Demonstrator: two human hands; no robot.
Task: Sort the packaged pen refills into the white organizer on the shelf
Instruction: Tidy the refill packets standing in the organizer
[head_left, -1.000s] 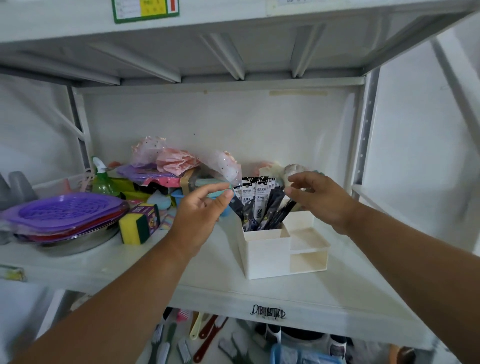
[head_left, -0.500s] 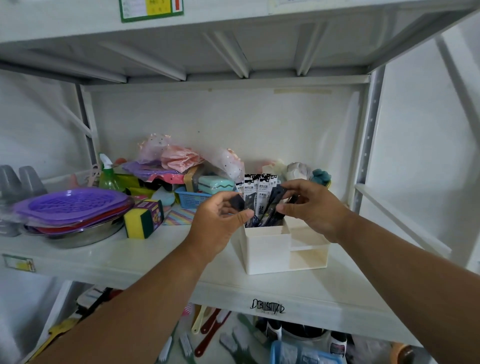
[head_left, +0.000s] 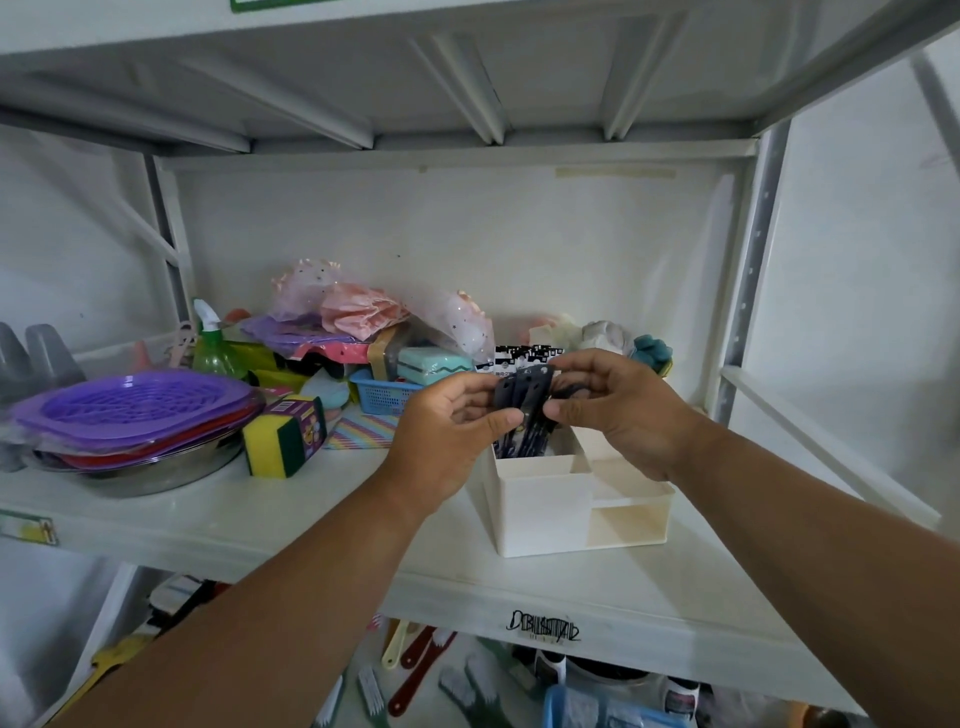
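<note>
Both hands pinch the dark refill packets (head_left: 524, 395): left hand (head_left: 447, 431) from one side, right hand (head_left: 618, 410) from the other, their lower ends inside the white organizer's (head_left: 540, 504) back compartment. Slack fingers might let the slippery bundle fan out, spilling onto the shelf (head_left: 260, 525).

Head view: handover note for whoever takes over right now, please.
Left hand: pinches the dark refill packs from the left.
Right hand: pinches the same packs from the right.
Packs: lower ends inside the organizer's tall back-left compartment; more packs stand behind them.
Done: packs are in that compartment.
Left: settle the held packs and let go. No loose packs visible elsewhere on the shelf.
</note>
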